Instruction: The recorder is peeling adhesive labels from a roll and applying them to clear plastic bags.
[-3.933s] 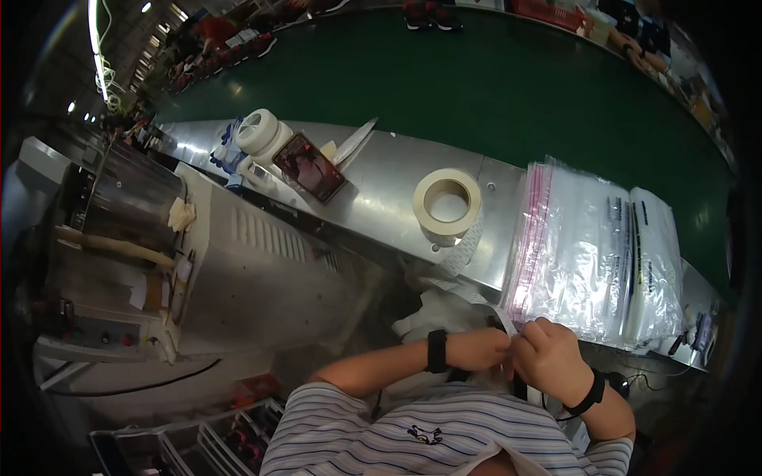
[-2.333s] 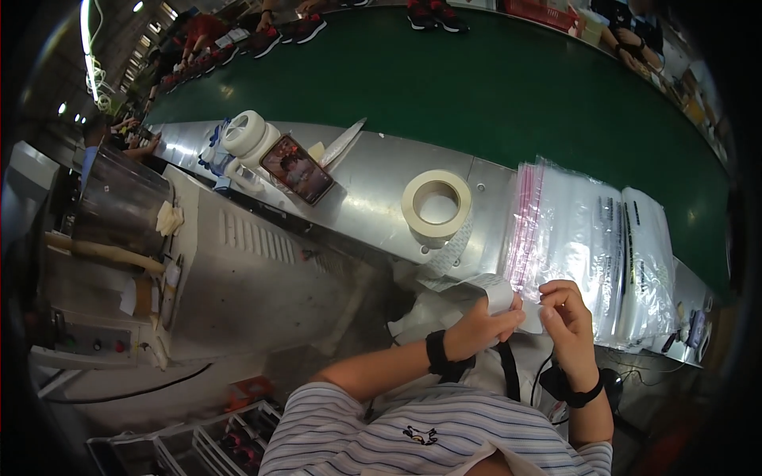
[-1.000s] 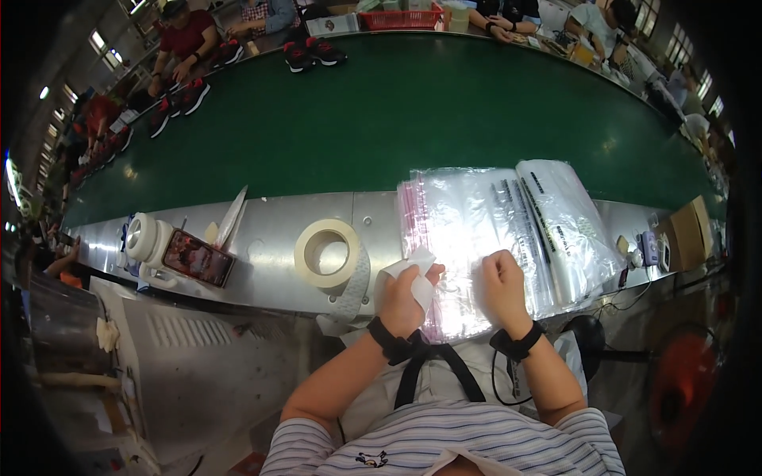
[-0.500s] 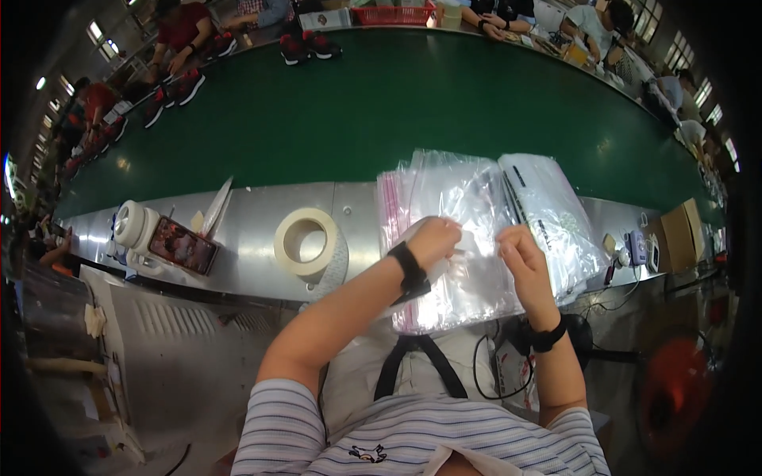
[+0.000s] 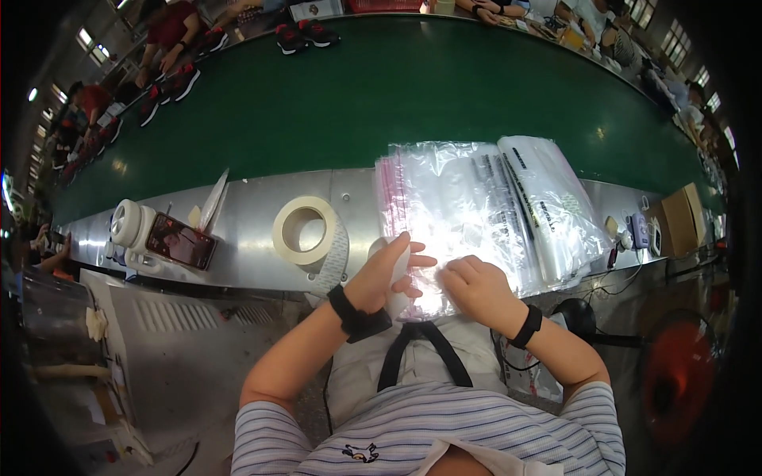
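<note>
No legible wording. Dark print runs in lines on the left bag stack (image 5: pixel 448 202) and the right bag stack (image 5: pixel 556 214), both clear plastic, lettering too small to make out; fine repeated marks on the tape strip (image 5: pixel 332 255) off the tape roll (image 5: pixel 286 230), likewise unreadable.

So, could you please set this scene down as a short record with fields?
Left hand: holds white paper, fingers partly spread
Right hand: fingers curled, over the plastic bags; grip unclear
Bags: clear, pink along the left edge
Roll: cream roll on the metal ledge, left of the bags, patterned strip trailing
Nearby: phone beside a white bottle
Far side: dark-and-red shoes on the green surface
</note>
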`<state>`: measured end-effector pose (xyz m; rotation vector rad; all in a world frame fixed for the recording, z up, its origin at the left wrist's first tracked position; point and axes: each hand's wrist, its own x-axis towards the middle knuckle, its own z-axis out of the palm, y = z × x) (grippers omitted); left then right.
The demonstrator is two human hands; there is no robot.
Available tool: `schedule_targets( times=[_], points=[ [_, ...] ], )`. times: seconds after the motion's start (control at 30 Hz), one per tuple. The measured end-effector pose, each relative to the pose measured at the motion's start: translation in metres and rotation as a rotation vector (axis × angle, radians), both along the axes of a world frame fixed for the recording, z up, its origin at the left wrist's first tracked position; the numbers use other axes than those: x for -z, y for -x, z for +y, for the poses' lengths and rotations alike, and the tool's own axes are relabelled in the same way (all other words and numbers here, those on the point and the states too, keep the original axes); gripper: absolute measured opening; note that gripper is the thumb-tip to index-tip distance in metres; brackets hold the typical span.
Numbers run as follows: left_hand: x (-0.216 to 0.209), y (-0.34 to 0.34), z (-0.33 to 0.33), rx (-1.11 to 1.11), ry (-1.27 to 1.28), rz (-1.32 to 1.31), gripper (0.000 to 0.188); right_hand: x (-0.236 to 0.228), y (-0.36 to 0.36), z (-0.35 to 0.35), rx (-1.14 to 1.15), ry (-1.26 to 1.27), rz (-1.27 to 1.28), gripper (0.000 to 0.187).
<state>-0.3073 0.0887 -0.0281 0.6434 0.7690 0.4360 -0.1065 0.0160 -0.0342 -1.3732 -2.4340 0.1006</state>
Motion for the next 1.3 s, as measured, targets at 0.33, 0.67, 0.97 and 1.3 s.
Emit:
schedule_targets(
  times=[0.33,0.67,0.97,1.3],
  points=[
    [0.028,-0.007,-0.021,-0.073,-0.231,-0.025,0.044,-0.038,-0.092,0.045,0.694,0.529,1.653,0.013],
    [0.016,-0.006,-0.044,-0.091,-1.455,0.287,0.04,-0.03,-0.16,-0.049,0.975,-0.459,0.676,0.013],
    [0.005,0.012,-0.067,0.016,-1.309,0.273,0.017,-0.07,0.049,-0.006,-0.229,-0.178,0.246,0.022],
    [0.014,0.02,-0.071,0.164,-1.766,0.409,0.024,-0.085,0.055,-0.017,-0.313,0.041,0.22,0.02]
  ],
)
